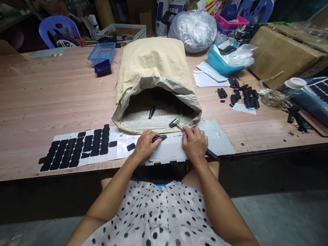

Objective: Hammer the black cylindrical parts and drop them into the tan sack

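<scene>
My left hand [146,146] is closed on a small black elongated part [159,138] at the table's front edge, over a grey-white board [217,136]. In my right hand [195,143] is a small hammer [178,125] with a metal shaft; its head points away from me and its black grip sticks out behind the hand. Just beyond both hands lies a large paper sack [158,60], its mouth open towards me. One black part [152,112] rests inside the mouth; deeper contents are dark. Left of my left hand is a sheet of black rounded stickers [68,152].
Small black parts [247,96] are piled at the right, near white paper [208,80]. Farther back are a blue basket [102,53], a dark blue tray [102,67], a turquoise basin [224,65], a stuffed clear plastic bag [193,30] and a cardboard box [286,53].
</scene>
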`<action>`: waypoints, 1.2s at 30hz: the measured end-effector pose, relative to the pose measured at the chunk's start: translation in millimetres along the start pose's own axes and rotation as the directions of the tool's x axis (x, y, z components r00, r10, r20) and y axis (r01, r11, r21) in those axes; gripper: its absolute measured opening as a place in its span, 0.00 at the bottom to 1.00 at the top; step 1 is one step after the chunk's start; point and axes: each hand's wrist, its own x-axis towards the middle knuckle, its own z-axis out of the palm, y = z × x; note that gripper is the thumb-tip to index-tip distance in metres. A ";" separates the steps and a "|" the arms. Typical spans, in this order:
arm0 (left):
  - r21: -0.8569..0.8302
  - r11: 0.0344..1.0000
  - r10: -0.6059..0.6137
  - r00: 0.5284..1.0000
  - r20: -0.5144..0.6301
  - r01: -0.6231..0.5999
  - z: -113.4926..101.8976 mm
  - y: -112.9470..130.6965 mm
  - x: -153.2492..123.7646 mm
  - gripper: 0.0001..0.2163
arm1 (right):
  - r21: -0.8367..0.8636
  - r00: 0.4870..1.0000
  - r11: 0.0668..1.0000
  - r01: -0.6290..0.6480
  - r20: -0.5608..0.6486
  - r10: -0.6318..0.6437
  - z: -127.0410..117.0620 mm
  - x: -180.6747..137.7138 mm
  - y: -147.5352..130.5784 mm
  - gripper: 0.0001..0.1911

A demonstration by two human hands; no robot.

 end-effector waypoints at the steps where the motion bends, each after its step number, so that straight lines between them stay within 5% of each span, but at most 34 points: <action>1: -0.006 1.000 -0.003 1.000 -0.002 0.003 1.6 -0.6 -1.9 0.06 | 0.000 1.000 1.000 -0.003 0.001 0.003 -0.6 0.2 -0.3 0.16; 29: -0.057 0.998 -0.036 0.998 -0.045 0.033 6.8 3.0 -5.3 0.06 | 0.003 0.998 1.000 -0.024 0.053 0.024 -3.3 1.5 1.2 0.17; 36: -0.060 0.996 -0.061 0.998 -0.030 0.059 7.9 7.6 -4.4 0.06 | 0.195 0.998 0.980 -0.028 0.063 0.016 -21.9 -9.5 1.1 0.20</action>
